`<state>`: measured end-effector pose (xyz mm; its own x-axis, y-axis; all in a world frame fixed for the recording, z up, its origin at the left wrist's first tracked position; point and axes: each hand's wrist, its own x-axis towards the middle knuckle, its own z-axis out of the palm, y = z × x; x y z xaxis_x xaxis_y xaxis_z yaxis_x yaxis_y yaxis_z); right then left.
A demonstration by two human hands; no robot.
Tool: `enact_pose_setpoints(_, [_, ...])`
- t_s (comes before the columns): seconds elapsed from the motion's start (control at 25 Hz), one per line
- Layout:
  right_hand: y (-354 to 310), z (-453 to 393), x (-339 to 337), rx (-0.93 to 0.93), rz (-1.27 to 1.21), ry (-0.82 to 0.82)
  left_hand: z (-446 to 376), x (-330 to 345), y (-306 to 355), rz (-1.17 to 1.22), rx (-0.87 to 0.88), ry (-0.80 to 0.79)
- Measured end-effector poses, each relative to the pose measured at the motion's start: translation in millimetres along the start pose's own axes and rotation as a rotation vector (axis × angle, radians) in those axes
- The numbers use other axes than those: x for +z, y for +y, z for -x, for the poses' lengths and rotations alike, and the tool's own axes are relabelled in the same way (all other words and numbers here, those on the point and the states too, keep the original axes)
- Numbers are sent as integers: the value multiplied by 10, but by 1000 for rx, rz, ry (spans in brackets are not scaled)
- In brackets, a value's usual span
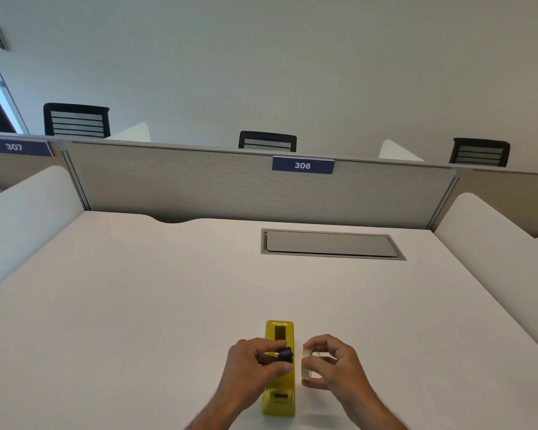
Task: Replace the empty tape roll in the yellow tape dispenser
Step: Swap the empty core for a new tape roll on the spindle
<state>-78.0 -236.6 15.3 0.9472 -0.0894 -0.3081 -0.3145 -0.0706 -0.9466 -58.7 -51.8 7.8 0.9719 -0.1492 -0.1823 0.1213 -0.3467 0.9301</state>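
The yellow tape dispenser (279, 395) stands on the white desk (168, 305) near its front edge, lengthwise away from me, its roll slot open on top. My left hand (255, 361) pinches a small black spool hub (285, 354) just above the dispenser. My right hand (333, 364) holds a clear tape roll (307, 364) upright beside the dispenser's right side. Hub and roll are a short gap apart, facing each other.
A grey cable hatch (331, 243) is set into the desk at the back right. A grey partition (230, 184) with a "306" label closes the far edge. White side dividers (25, 212) flank the desk. Black chairs stand beyond.
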Motion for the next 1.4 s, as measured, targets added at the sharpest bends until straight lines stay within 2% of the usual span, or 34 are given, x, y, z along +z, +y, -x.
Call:
enact_pose_setpoints(0.2, [5,5,-4,15,-130,-15,32,1,13,-14,29,-3])
enact_pose_setpoints(0.44, [20,1,-17,2,-189,-111,40,2,31,-10,65,-26])
enact_pose_setpoints(0.96, [106,-39,-10,-54,-164,-254,57,-7,49,-98,139,-54])
enact_pose_setpoints(1.4, [161,-76,21,-75,-149,-245,43,-46,15,-144,146,-81])
